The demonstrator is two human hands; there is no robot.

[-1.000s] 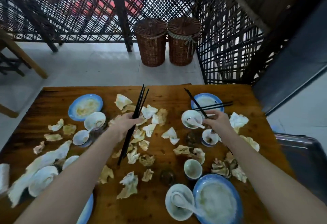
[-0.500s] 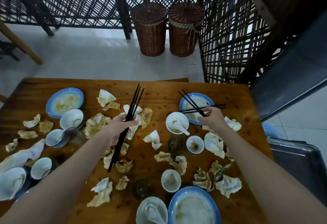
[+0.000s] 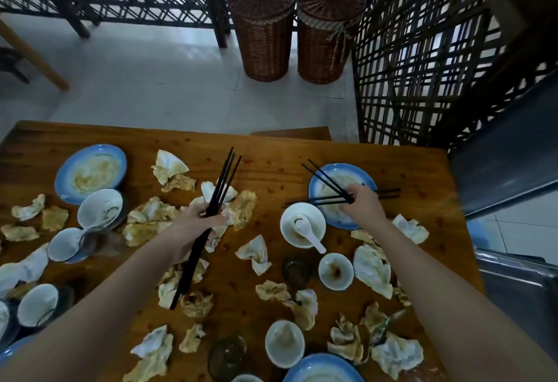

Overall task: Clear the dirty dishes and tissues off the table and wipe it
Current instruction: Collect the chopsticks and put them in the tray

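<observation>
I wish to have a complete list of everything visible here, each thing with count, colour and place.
Table: one, brown wood, foreground.
Plates: at least three, blue-rimmed, far left, far right, near edge.
Bowls: at least six, white, scattered.
Spoon: one, white, in the bowl beside the far right plate.
Tissues: many, white stained yellow, scattered widely.
Glass cups: at least two, dark, near side.
Loose chopsticks: two, black, across the far right plate.
Baskets: two, brown wicker, floor beyond the table.
Left-hand grip: one, holds a black chopstick bundle.
Right-hand grip: one, pinches a black chopstick pair.
</observation>
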